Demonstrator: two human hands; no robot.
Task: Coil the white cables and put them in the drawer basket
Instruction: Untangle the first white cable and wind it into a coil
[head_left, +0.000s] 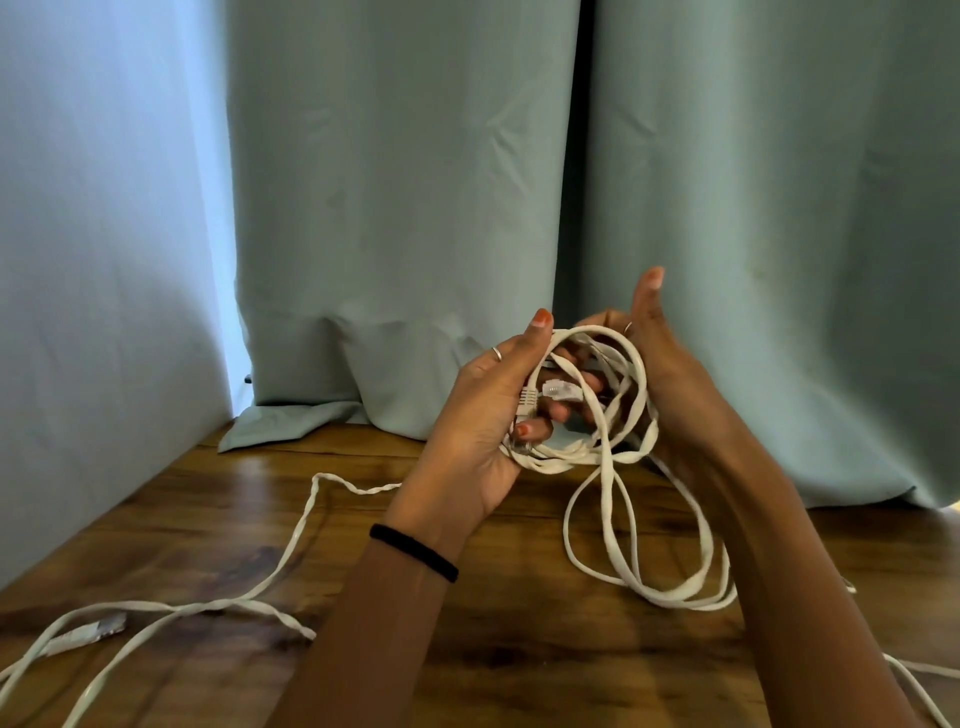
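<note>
- Two bare hands hold a bundle of flat white cable (597, 410) in loose loops above the brown wooden tabletop (519, 649).
- Left hand (488, 415): grip closed, fingers curled round the loops beside a clear plastic plug (561, 389).
- Right hand (660, 364): fingers curled round the far side of the bundle, thumb raised.
- Slack loops hang down onto the tabletop under the right forearm.
- A second flat white cable (218, 605) lies loose on the tabletop at left, well apart.
- Pale blue-green curtains (415, 208) hang behind.
</note>
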